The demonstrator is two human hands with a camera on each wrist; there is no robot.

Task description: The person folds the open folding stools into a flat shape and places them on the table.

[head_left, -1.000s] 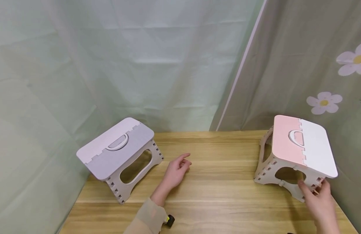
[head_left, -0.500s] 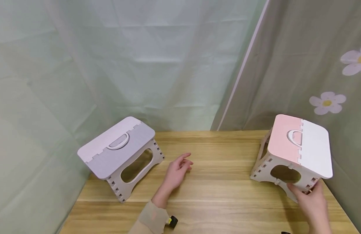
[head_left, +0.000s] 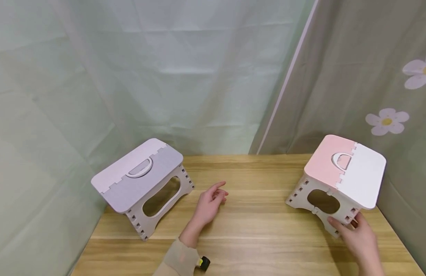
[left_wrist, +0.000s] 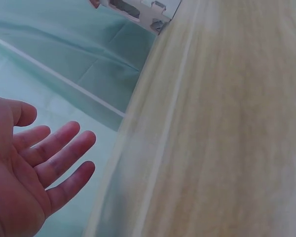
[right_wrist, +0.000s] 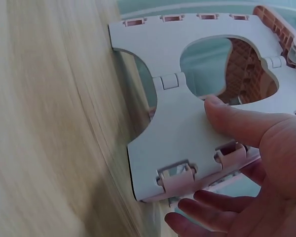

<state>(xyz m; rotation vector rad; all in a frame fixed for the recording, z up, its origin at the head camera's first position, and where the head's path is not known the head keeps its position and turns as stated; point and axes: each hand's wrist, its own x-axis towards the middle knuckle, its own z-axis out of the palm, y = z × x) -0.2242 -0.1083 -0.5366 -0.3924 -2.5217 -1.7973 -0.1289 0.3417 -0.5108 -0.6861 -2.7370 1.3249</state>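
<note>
A folding step stool [head_left: 340,168] with a pink and white top stands unfolded at the right of the table. My right hand [head_left: 358,235] grips its near right leg, thumb on the end panel and fingers behind; the right wrist view shows the thumb [right_wrist: 237,121] beside the panel's oval opening and hinge. My left hand [head_left: 209,203] hovers at mid table with relaxed fingers, holding nothing, and its palm [left_wrist: 19,182] shows in the left wrist view. Left of it stands a second folding stool [head_left: 137,176], with a lilac and grey top, also unfolded.
A wood-grain table [head_left: 254,237] lies under both stools. Pale green curtains [head_left: 199,76] hang behind and at the left, and a grey-green curtain with white flowers [head_left: 387,122] closes off the right side.
The pink and white stool has shifted left and turned a little, with my right hand gripping its leg throughout. My left hand and the lilac and grey stool have hardly moved.
</note>
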